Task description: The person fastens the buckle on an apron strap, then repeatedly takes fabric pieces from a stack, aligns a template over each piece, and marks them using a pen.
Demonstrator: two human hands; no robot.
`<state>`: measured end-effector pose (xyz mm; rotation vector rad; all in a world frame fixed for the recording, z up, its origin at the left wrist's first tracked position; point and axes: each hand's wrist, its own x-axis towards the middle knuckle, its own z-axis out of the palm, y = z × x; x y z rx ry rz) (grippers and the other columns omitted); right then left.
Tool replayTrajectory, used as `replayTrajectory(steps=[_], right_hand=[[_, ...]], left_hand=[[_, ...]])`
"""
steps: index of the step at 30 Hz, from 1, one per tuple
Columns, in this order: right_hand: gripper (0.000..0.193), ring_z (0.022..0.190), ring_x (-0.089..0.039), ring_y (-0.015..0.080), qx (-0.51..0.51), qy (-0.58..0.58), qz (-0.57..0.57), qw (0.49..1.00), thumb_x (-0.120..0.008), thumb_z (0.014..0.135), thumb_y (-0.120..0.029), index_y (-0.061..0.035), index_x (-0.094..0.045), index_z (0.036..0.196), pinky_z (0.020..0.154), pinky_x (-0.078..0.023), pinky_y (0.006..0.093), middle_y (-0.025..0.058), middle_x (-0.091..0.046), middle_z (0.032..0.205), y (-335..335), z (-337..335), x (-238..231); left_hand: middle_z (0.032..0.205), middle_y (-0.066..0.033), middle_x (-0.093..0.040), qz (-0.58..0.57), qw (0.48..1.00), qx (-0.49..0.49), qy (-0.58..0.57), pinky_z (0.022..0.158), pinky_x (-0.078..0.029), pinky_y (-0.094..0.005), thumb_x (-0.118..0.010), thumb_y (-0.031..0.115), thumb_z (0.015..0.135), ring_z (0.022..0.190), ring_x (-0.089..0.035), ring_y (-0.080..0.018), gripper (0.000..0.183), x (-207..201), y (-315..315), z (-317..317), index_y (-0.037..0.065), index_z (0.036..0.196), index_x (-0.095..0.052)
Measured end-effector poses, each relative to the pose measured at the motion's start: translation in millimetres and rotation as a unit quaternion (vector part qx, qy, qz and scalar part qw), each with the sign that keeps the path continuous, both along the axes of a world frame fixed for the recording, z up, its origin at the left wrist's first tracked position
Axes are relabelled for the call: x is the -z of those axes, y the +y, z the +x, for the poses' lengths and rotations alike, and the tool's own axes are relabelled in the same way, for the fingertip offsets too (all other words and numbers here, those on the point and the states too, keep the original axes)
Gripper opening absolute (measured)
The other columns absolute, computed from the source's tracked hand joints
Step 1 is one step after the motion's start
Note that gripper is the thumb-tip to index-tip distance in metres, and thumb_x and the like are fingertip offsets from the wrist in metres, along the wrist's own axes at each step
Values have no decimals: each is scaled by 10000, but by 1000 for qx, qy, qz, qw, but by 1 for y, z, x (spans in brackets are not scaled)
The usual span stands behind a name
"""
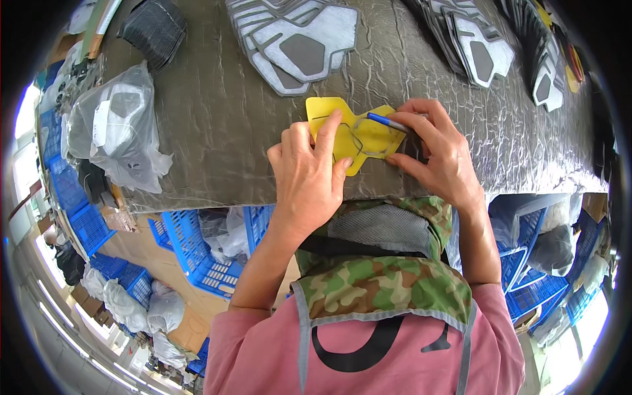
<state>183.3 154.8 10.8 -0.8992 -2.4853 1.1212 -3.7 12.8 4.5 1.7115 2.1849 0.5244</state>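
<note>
A yellow flat template with a notched outline and thin curved slots or lines lies on the dark table, directly between my hands. My left hand rests on its left part, index finger stretched over the top and thumb apart near the lower edge. A pen with a blue end is pinched in my right hand, slanting over the template's right side. The right thumb touches the template's right edge. Beyond it sits a fanned stack of grey-white cut pieces with dark five-sided centres.
More stacks of cut pieces stand at the far right. A clear plastic bag with a similar piece lies at left, near a dark stack. Below the wrinkled tabletop are blue crates with bagged goods.
</note>
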Motion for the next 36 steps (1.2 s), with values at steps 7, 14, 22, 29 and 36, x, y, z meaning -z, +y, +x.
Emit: replayTrajectory(steps=[7, 14, 22, 29, 36], right_hand=[[531, 961, -681, 303, -9, -7, 9, 1000, -832, 735, -145, -96, -638, 1226, 795, -582, 404, 79, -577, 1195, -1, -1, -2], [536, 980, -676, 304, -11, -26, -2, 1000, -833, 735, -144, -88, -634, 1230, 802, -584, 401, 84, -568, 1203, -1, -2, -5], [536, 993, -673, 304, -13, -18, 4, 1000, -833, 733, -132, -89, -636, 1230, 804, -583, 397, 85, -569, 1202, -1, -3, -5], [541, 986, -676, 297, -8, -13, 2, 1000, -831, 728, -126, -91, -635, 1231, 793, -585, 400, 80, -569, 1202, -1, -2, -4], [539, 972, -683, 292, -15, -8, 9, 1000, -830, 723, -120, -96, -635, 1225, 785, -591, 396, 76, -568, 1206, 1, -1, -2]], left_hand=[[1132, -107, -483, -12, 1000, -6, -3, 899, -350, -437, -733, 199, 858, 1033, -508, -282, 668, -3, 0, 1, 123, 1471, -478], [1130, -111, -475, -27, 1000, -7, -4, 906, -345, -442, -728, 188, 861, 1052, -502, -286, 678, -4, 0, 1, 125, 1482, -462], [1127, -109, -467, -13, 1000, -5, 7, 910, -337, -443, -718, 213, 867, 1046, -499, -283, 677, -2, -2, 1, 123, 1486, -461], [1125, -106, -465, -1, 1000, -1, 3, 915, -329, -434, -714, 237, 869, 1022, -489, -274, 679, 2, -4, 1, 113, 1489, -463], [1137, -106, -475, -1, 1000, 0, 6, 907, -325, -422, -696, 257, 891, 997, -485, -267, 647, 2, -3, 1, 96, 1479, -481]])
